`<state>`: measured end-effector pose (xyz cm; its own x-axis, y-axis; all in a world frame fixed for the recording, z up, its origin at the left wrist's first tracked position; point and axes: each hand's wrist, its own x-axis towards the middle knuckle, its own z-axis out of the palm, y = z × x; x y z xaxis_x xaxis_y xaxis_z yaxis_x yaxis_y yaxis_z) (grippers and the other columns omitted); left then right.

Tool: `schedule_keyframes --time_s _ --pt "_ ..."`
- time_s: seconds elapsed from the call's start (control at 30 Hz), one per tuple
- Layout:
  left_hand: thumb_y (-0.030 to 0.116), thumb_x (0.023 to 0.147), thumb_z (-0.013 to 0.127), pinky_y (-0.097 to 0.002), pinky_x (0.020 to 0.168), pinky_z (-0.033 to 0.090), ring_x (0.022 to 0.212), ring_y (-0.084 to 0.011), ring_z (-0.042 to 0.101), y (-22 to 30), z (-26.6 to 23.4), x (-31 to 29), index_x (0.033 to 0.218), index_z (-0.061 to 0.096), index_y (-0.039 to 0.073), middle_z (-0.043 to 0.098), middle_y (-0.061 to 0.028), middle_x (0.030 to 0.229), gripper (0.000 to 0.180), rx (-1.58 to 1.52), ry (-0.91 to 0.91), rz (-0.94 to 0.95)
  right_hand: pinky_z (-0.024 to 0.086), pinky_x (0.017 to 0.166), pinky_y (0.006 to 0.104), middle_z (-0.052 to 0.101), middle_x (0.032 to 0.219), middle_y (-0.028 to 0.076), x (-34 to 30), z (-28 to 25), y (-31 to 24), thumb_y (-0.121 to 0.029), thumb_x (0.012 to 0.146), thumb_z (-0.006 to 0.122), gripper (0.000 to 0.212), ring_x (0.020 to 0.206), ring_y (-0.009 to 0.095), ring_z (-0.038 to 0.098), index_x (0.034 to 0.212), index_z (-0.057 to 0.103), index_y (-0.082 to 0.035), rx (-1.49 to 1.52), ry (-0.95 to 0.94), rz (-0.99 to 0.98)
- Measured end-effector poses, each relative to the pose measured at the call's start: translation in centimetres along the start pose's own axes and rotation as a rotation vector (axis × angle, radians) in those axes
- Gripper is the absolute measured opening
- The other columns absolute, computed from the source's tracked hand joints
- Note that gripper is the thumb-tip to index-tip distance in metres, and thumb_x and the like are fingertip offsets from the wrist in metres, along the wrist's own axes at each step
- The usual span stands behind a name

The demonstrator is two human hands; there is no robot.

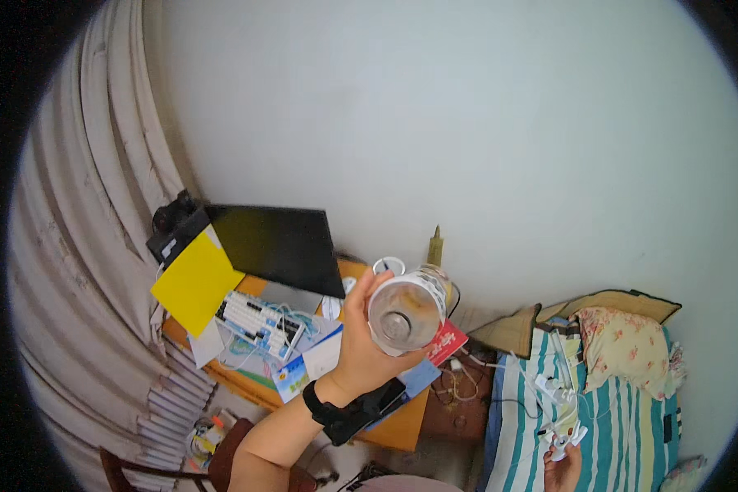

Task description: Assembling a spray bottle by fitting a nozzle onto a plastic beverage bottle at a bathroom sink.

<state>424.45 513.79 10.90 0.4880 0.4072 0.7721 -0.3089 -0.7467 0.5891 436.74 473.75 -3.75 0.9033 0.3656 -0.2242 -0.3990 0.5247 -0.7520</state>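
Observation:
My left hand [361,353], with a black band at the wrist, is wrapped around a clear cup [407,316]. The cup is raised above the desk and tilted so that its open mouth faces me; I can see down to its round bottom. At the lower right, over the striped bed, my right hand [561,473] has its fingers closed on a small white object [559,448], whose kind I cannot make out.
On the wooden desk [402,428] are a black monitor [275,246], a white and blue keyboard [258,325], a yellow sheet [195,279], papers and a red booklet [448,343]. A floral pillow [623,348] and white items lie on the bed [611,443]. Curtains hang left; a chair [127,471] stands below.

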Motion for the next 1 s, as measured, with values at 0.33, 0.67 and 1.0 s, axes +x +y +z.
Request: schedule_keyframes --time_s 0.33,0.67,1.0 --pt "0.003 0.061 0.078 -0.037 0.099 0.036 0.119 -0.0235 0.043 1.1 0.4 -12.8 0.141 0.008 0.009 0.04 -0.014 0.128 0.106 -0.316 -0.116 -0.474 0.049 0.06 0.0268 0.062 0.096 0.009 -0.2 -4.4 4.1 -0.017 0.085 0.054 0.034 0.071 0.014 0.06 0.118 0.05 -0.011 0.061 0.246 0.087" --pt "-0.003 0.065 0.072 -0.0359 0.1 0.035 0.119 -0.0216 0.043 -1.5 -0.7 -17.6 0.141 0.01 0.01 0.04 -0.0108 0.129 0.099 -0.671 -0.201 -0.89 0.05 0.062 0.0244 0.061 0.097 0.009 -10.6 -5.1 8.3 -0.018 0.086 0.055 0.039 0.071 0.012 0.059 0.123 0.047 -0.009 0.089 0.392 -0.024" --pt "0.015 0.054 0.085 -0.0375 0.101 0.035 0.12 -0.026 0.042 1.9 2.9 -24.0 0.138 0.01 0.002 0.043 -0.0163 0.125 0.112 -0.445 -0.846 -0.342 0.048 0.07 0.0279 0.058 0.101 0.011 -24.0 -4.0 14.3 -0.015 0.08 0.06 0.042 0.078 0.018 0.057 0.12 0.048 -0.006 0.263 0.613 -0.232"
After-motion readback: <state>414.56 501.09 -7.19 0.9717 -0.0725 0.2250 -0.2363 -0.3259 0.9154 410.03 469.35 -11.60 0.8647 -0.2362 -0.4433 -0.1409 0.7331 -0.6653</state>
